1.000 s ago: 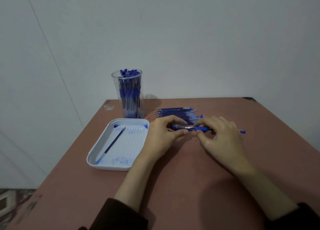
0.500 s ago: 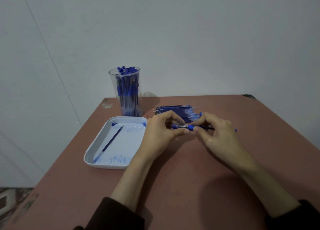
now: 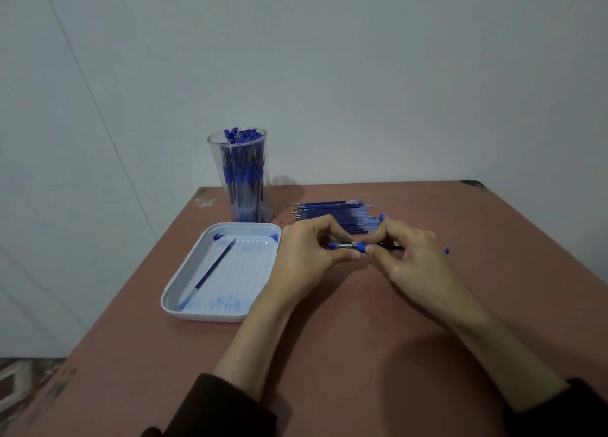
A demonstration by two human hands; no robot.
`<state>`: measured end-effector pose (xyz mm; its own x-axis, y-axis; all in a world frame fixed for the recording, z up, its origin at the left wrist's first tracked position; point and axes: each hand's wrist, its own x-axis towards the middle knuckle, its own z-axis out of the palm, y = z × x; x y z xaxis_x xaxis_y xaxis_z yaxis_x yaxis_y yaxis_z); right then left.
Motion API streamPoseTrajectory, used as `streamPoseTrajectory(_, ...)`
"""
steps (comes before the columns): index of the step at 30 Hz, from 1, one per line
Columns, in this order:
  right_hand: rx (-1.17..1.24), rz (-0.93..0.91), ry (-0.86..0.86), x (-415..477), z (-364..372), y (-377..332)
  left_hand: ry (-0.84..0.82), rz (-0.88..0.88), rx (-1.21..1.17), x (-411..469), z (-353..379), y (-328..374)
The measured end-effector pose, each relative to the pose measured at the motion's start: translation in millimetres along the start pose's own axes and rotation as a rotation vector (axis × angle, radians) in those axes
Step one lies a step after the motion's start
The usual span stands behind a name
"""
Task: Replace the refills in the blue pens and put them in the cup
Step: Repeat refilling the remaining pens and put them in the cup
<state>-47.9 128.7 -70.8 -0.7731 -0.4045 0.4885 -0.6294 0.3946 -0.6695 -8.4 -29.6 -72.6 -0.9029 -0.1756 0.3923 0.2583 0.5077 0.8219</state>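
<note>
Mid-frame, the left hand [image 3: 306, 255] and right hand [image 3: 411, 255] both pinch one blue pen [image 3: 358, 246] above the counter [image 3: 362, 338], seemingly reassembling it. The cup [image 3: 214, 180], upper left, is packed (many done); spare refills [image 3: 332, 216] remain.

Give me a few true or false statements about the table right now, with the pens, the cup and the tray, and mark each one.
1. The left hand and right hand both pinch one pen. True.
2. The cup is empty. False: it is packed with blue pens.
3. One refill lies in the tray. True.
4. The spare refills are piled in the tray. False: they lie on the table, behind the hands.
</note>
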Motion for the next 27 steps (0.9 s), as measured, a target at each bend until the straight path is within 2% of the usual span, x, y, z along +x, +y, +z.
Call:
streamPoseTrajectory(3,0.056,0.005,0.012,0.3,1.0,-0.9,0.013,0.004,-0.046,-0.5,-1.0,2.7)
streamPoseTrajectory(8,0.248,-0.009,0.067,1.1,3.2,-6.3,0.126,-0.076,-0.448,-4.0,-1.3,17.8)
streamPoseTrajectory(11,0.225,-0.016,0.031,0.6,5.9,-3.7,0.241,-0.092,-0.560,-5.5,-7.1,22.9)
streamPoseTrajectory(14,0.189,-0.019,0.047,0.9,8.2,0.6,0.429,-0.020,-0.503,5.3,-39.6,33.8)
streamPoseTrajectory(18,0.160,-0.028,0.051,1.2,10.3,3.0,0.680,0.227,-0.198,35.6,-110.4,63.0)
streamPoseTrajectory(21,0.124,-0.034,0.037,-0.3,11.7,3.6,0.806,0.359,-0.003,59.8,-146.3,80.0)
streamPoseTrajectory(23,0.114,-0.035,0.041,-0.6,11.8,4.9,0.800,0.346,0.110,76.0,-159.5,81.0)
streamPoseTrajectory(27,0.120,-0.029,0.068,0.4,12.5,8.2,0.679,0.206,0.283,96.6,-164.3,62.9)
